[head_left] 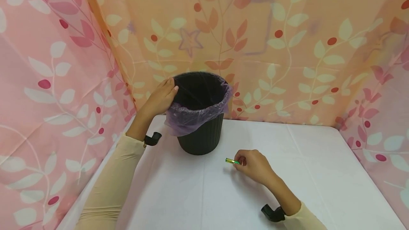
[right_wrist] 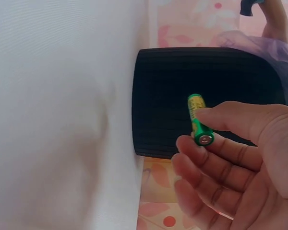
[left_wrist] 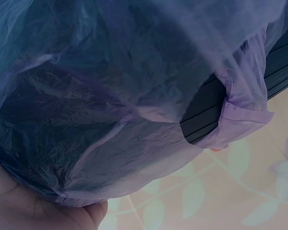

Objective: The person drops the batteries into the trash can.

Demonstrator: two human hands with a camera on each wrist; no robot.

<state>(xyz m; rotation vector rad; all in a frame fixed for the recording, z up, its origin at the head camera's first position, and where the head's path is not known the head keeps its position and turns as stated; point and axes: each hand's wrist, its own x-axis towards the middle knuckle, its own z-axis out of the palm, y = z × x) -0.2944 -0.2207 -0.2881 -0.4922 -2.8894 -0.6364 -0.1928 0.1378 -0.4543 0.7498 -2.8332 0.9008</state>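
Observation:
A black ribbed trash bin [head_left: 201, 134] stands upright on the white table, lined with a thin purple plastic bag [head_left: 191, 118] folded over its rim. My left hand [head_left: 162, 97] rests against the bin's left rim, fingers extended along the edge. In the left wrist view, part of the palm [left_wrist: 33, 206] touches the bag, while most of the fingers are hidden. Low over the table, to the right of the bin, my right hand [head_left: 255, 166] pinches a small green and yellow battery [right_wrist: 198, 117] between thumb and fingers. One flat metal end of it faces the right wrist camera.
White cloth [head_left: 303, 166] covers the table. Patterned fabric hangs on the left, right and back [head_left: 287, 63], with the bin close to the back one. A black wrist camera mount [head_left: 273, 213] sits on the right wrist, another [head_left: 152, 138] on the left.

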